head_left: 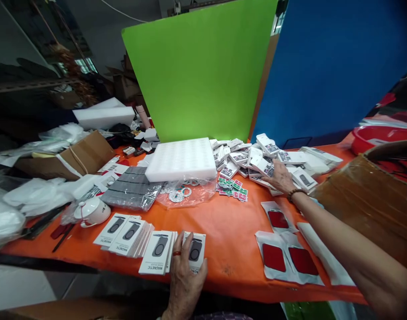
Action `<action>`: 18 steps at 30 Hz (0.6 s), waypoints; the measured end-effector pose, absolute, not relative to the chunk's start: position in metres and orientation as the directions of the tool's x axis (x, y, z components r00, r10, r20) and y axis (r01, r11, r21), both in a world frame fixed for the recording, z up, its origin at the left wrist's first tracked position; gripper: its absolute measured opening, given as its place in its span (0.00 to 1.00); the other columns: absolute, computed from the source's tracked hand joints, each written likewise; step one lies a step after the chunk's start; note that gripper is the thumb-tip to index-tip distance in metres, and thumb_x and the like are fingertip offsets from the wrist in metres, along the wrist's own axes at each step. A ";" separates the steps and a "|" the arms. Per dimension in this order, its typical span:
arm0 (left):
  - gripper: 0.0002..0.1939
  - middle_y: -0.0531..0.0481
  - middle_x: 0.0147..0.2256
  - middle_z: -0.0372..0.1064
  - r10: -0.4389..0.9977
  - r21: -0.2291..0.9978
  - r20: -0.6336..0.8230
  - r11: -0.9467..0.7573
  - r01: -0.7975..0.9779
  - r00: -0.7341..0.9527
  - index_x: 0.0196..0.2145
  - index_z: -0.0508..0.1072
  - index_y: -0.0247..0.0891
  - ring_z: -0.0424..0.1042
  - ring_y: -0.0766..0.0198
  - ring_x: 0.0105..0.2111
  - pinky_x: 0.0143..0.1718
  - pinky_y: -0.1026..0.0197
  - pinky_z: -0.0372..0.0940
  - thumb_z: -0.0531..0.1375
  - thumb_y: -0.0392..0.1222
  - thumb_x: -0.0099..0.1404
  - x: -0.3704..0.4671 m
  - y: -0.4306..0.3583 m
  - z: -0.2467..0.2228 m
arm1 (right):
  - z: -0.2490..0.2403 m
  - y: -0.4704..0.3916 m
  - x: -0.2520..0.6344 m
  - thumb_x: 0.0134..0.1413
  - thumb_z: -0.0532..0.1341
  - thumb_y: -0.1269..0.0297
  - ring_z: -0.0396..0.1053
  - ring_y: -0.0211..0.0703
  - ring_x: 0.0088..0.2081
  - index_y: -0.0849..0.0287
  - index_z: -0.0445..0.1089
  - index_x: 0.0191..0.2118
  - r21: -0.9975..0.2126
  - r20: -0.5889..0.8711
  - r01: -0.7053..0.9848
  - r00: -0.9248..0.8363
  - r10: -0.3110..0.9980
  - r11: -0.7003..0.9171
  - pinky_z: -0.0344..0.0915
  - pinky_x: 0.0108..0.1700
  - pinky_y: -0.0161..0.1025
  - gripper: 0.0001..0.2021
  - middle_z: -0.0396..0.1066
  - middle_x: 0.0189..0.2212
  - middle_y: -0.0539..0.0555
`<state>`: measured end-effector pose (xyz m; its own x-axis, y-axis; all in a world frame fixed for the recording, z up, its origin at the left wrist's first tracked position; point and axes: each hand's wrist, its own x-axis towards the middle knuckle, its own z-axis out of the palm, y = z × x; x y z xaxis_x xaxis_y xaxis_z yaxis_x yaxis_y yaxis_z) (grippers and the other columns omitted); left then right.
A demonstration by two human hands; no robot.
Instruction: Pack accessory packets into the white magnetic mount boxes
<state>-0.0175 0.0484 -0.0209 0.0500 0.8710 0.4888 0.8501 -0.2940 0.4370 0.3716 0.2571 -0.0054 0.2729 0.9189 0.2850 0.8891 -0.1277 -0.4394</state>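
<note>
My left hand (185, 275), with a red ring, lies over a small white box (195, 251) printed with a grey phone holder and the word MAGNETIC. Its fingers and thumb span that box from both sides. Beside it stand rows of matching boxes (158, 251), with more stacked boxes (128, 235) farther left. Stretched out at the right, my right hand (281, 178), with a beaded bracelet, has its fingers around the edge of a white box (265, 166) in a loose heap (238, 156). Part of its grip is hidden.
A white foam block (181, 160), a clear bag with rings (185, 193) and small printed cards (231, 187) lie mid-table. Red squares in white sleeves (273, 257) lie right, near a brown carton (373, 200). A lidded cup (92, 212) stands left. Green (203, 71) and blue boards (333, 71) rise behind.
</note>
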 end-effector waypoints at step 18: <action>0.25 0.38 0.61 0.56 0.971 0.783 0.225 -0.131 0.608 -0.080 0.56 0.66 0.41 0.54 0.45 0.62 0.61 0.43 0.52 0.60 0.41 0.61 -0.006 0.045 -0.012 | 0.046 0.203 0.340 0.49 0.63 0.48 0.64 0.62 0.51 0.64 0.56 0.59 -0.532 0.319 0.841 0.088 0.944 0.101 0.66 0.46 0.54 0.36 0.63 0.52 0.68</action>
